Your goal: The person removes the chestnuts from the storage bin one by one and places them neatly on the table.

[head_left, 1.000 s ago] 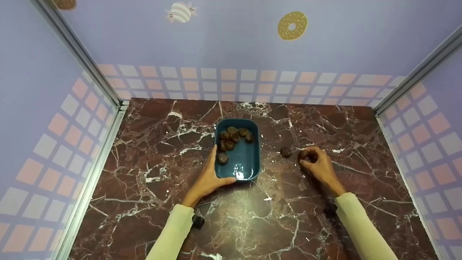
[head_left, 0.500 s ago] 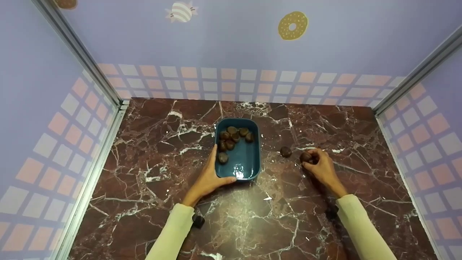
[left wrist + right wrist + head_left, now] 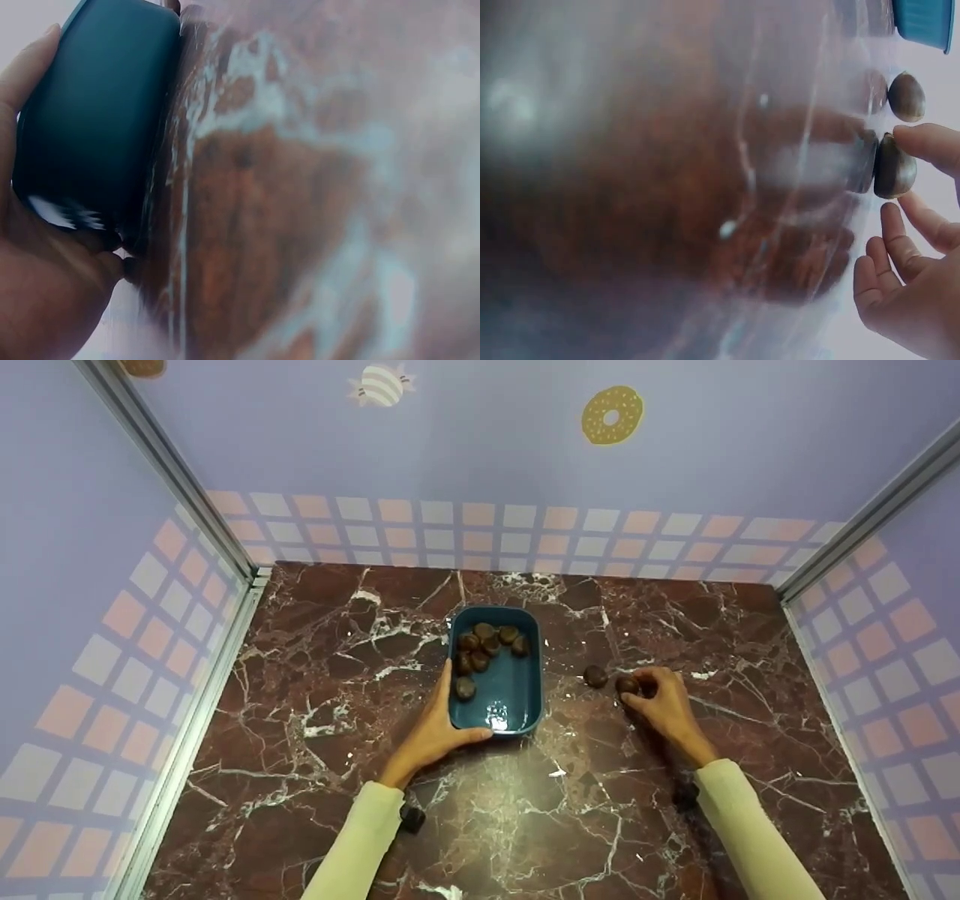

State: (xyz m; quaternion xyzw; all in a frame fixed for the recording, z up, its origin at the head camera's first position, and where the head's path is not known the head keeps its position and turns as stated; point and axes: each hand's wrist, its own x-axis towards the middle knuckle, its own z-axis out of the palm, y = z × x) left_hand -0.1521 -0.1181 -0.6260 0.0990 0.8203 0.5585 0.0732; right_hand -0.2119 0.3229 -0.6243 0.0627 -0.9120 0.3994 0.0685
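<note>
A deep blue rectangular box (image 3: pixel 517 690) stands on the table with several brown chestnuts (image 3: pixel 480 649) inside, mostly at its far left. My left hand (image 3: pixel 437 729) holds its near left corner, fingers along the left wall and thumb across the near edge. The left wrist view shows the box's outer wall (image 3: pixel 97 97) within that hand. To the right, my right hand (image 3: pixel 666 706) pinches a chestnut (image 3: pixel 627 684) between thumb and forefinger, low at the tabletop. In the right wrist view this chestnut (image 3: pixel 895 169) lies between the two fingertips, the other fingers loosely bent.
Another chestnut (image 3: pixel 595 676) lies on the table between the box and the right hand. The brown marbled tabletop (image 3: pixel 360 652) ends at a checked back wall (image 3: pixel 480 536), with side walls left and right.
My right hand has shifted its chestnut slightly, first a little to the right, then back left toward the loose chestnut. The left hand and the box stay in place.
</note>
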